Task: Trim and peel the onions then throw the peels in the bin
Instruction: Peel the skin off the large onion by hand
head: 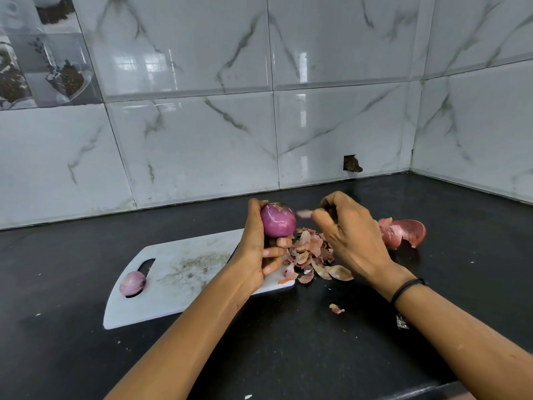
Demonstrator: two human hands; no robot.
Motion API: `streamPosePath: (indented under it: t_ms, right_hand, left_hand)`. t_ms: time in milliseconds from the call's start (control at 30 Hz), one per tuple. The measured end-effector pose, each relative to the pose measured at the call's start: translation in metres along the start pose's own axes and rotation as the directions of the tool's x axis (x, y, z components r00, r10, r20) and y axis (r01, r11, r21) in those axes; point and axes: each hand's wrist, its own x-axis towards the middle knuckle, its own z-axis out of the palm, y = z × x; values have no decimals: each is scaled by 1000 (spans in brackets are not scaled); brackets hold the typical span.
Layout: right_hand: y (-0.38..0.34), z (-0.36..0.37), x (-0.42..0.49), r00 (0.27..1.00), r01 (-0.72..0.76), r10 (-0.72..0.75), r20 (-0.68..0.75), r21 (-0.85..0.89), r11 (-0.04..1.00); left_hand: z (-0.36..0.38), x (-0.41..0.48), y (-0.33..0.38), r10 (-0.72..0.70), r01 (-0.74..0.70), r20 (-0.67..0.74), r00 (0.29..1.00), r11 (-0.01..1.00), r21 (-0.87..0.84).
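Onions, two of them, show above a black counter (288, 342), seen from the person's own head. Nearest the viewer, two bare forearms reach in from the bottom edge; the right wrist wears a thin dark band (408, 286). A small scrap of peel (336, 308) lies alone on the counter between the arms.

Beyond it sits a white cutting board (178, 290), angled, with brownish crumbs on its middle. A peeled, pale purple onion (132, 282) rests on the board's left end, over the handle slot.

At the board's right end a pile of peels (313, 255), dry and brown-pink, spreads onto the counter.

Above that pile the left hand (253, 249) holds the second onion (278, 220) upright in the air, fingers curled round its underside and thumb behind it. Its skin is glossy purple with a rough trimmed top. Just to its right, the right hand (354, 238) has its fingers bent inward, fingertips pinching a strip of skin (304, 214), small, pale and blurred, close to the onion.

Farther right, behind that hand, larger pink peel pieces (403, 230) lie on the counter.

At the back rises a wall (187, 140) of glossy white marbled tiles, with a small dark hole (352, 164) low down.
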Motion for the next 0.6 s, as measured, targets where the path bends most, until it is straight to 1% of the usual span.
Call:
streamPosePath:
  t_ms: [67,133,200,333,500,600]
  right_hand:
    - [4,-2,1,999,-35,36,-4,46,998]
    - [2,-2,0,1000,-26,25,17,85,996]
    - [-2,-1,-2,999,-7,4,40,78,997]
    - [-4,1,-5,995,67,-72,67,71,995]
    - [-2,2,-4,986,158,-163,33,114,981]
    - [-4,0,-4,982,184,-187,14,119,976]
  left_hand:
    - [-3,0,1,-14,14,-18,1000,1000,-21]
    - [-3,1,0,-22,21,-22,1000,999,-42]
    - [-3,1,0,-17,17,-3,1000,998,-56]
    - [-2,2,1,10,-7,31,999,996,-91]
    - [2,2,0,39,-40,-10,999,987,-159]
    - [4,0,1,61,-63,-15,998,985,-160]
